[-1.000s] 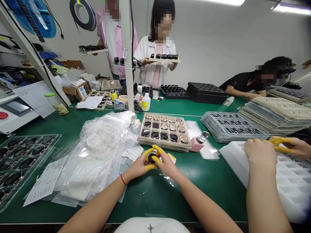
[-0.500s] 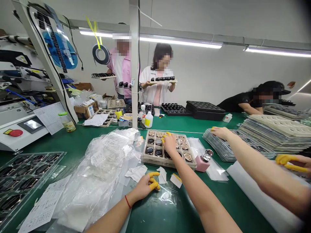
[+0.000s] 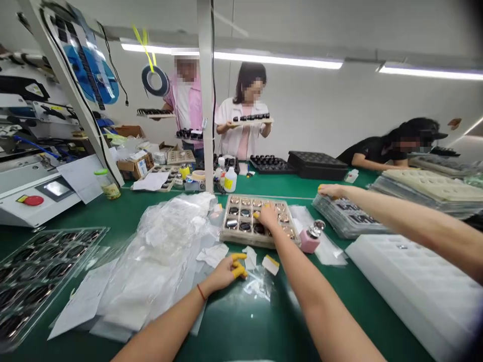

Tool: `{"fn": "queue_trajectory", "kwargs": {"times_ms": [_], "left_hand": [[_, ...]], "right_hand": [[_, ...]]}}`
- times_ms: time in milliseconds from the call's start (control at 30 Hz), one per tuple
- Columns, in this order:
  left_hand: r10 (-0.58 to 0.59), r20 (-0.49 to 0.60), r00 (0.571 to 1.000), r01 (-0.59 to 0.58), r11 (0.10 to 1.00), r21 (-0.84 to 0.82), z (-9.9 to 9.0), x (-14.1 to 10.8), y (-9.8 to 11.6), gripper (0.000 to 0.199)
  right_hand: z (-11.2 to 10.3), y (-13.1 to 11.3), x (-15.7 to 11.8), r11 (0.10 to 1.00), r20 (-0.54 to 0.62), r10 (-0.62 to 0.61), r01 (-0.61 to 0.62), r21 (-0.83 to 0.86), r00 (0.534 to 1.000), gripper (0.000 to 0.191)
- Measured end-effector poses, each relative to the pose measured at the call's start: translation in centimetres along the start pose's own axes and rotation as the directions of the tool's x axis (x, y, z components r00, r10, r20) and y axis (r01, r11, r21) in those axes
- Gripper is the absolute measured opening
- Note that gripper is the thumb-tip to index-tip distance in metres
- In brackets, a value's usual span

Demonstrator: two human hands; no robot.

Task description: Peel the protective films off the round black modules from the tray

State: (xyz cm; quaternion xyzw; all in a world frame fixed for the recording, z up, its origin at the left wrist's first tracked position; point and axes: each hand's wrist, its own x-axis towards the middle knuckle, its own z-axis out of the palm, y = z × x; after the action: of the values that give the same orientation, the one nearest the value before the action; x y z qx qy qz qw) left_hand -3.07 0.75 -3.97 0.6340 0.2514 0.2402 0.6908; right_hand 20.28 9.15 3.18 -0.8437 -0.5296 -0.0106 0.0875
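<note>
1. Two bare arms reach out from the bottom edge over the green table (image 3: 241, 327). The left hand (image 3: 226, 271) rests nearest, fingers curled narrow with yellow finger cots on the tips, beside small white paper scraps (image 3: 213, 254) and a crinkled clear wrapper (image 3: 258, 289). Whether it pinches anything, I cannot tell.

2. Left of that hand lies a heap of clear plastic bags (image 3: 162, 251).

3. Farther out, the right hand (image 3: 268, 216) is stretched over the beige compartment tray (image 3: 230, 236), palm down, fingertips among the round parts in the tray's right half. The fingers hide the cell beneath, so whether they grip a part cannot be told.

4. As a judgement, the step in hand is setting down or picking a round part at the tray. The next move calls for a light, straight lift from a single cell, without knocking the neighbouring pieces.

5. That tray lies flat, its long axis running left to right across the table; the round parts sit face up.

6. A pink dispenser bottle (image 3: 310, 240) stands just beside the tray's right end.

7. Beyond it, another person's hand (image 3: 332, 191) rests on a stack of clear trays (image 3: 347, 217).
</note>
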Motion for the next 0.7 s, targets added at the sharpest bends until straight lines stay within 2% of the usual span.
{"fn": "queue_trajectory", "kwargs": {"times_ms": [100,267,467,567,700], "left_hand": [[-0.039,-0.015,0.999,0.038,0.999,-0.026,0.2,-0.3,0.6,0.046],[-0.031,0.007,0.999,0.031,0.999,-0.025,0.1,-0.5,0.5,0.047],[-0.032,0.046,0.998,0.033,0.999,-0.026,0.0,0.1,-0.2,0.051],[-0.058,0.041,0.997,0.060,0.998,-0.031,-0.1,0.3,-0.5,0.053],[-0.037,0.052,0.998,0.039,0.999,-0.032,-0.2,0.1,-0.3,0.051]], "right_hand": [[0.5,0.2,-0.4,1.000,0.032,-0.010,0.009,0.011,0.999,0.035],[0.2,0.3,0.0,0.999,0.056,0.030,-0.029,-0.020,0.998,0.042],[-1.4,0.1,2.6,0.999,0.133,-0.001,0.006,-0.041,0.991,0.024],[-1.4,0.3,2.1,0.999,0.090,-0.006,0.010,-0.049,0.996,0.027],[-1.1,0.6,0.0,0.998,-0.011,-0.052,0.051,-0.042,0.999,0.030]]}}
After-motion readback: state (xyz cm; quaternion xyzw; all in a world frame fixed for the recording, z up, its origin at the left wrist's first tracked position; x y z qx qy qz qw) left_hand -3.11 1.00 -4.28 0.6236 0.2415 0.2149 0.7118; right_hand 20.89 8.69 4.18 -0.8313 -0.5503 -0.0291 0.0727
